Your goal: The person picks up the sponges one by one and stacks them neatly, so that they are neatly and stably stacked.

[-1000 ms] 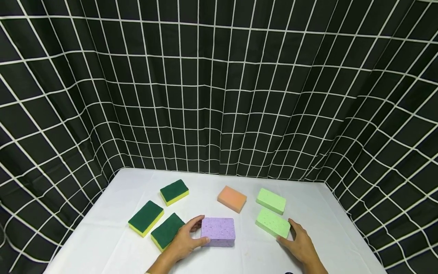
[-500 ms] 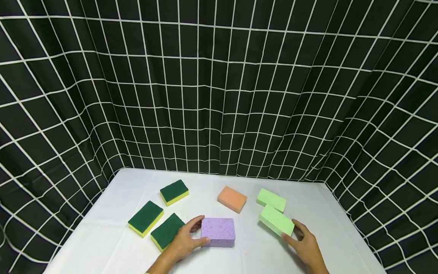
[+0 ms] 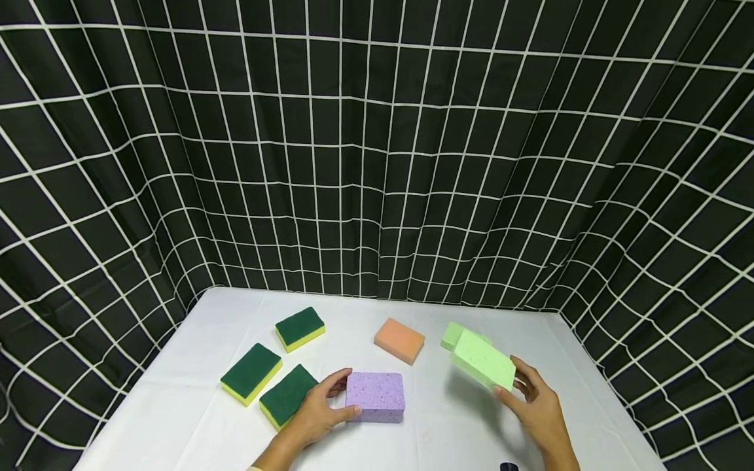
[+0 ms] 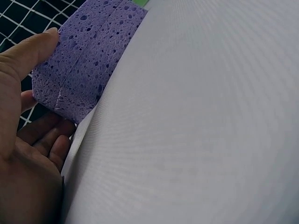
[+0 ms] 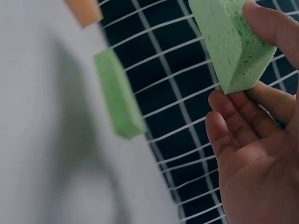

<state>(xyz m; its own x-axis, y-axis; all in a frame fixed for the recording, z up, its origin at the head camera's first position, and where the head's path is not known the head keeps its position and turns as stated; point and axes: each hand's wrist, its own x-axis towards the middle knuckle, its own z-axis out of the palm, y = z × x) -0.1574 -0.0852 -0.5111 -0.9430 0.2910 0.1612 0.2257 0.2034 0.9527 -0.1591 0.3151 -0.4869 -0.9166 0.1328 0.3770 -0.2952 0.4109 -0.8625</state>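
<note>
My right hand (image 3: pixel 535 400) pinches a light green sponge (image 3: pixel 483 360) by its near right end and holds it tilted above the table. Thumb and fingers grip that sponge (image 5: pixel 233 42) from either side in the right wrist view. A second green sponge (image 3: pixel 453 333) lies on the table behind it, partly hidden in the head view. My left hand (image 3: pixel 318 409) holds the left end of a purple sponge (image 3: pixel 375 392), which rests on the table. The left wrist view shows the thumb on one face of the purple sponge (image 4: pixel 88 51), with some fingers partly hidden behind it.
An orange sponge (image 3: pixel 399 340) lies toward the back middle. On the left are several green-and-yellow scrub sponges (image 3: pixel 251 373), one beside my left hand. A small dark object (image 3: pixel 508 466) shows at the bottom edge. A black gridded curtain (image 3: pixel 377 163) surrounds the white table (image 3: pixel 194 399).
My right hand has lifted the nearer green sponge off the table, moving it up and slightly right; it now overlaps the other green one. The left hand and purple sponge have stayed put.
</note>
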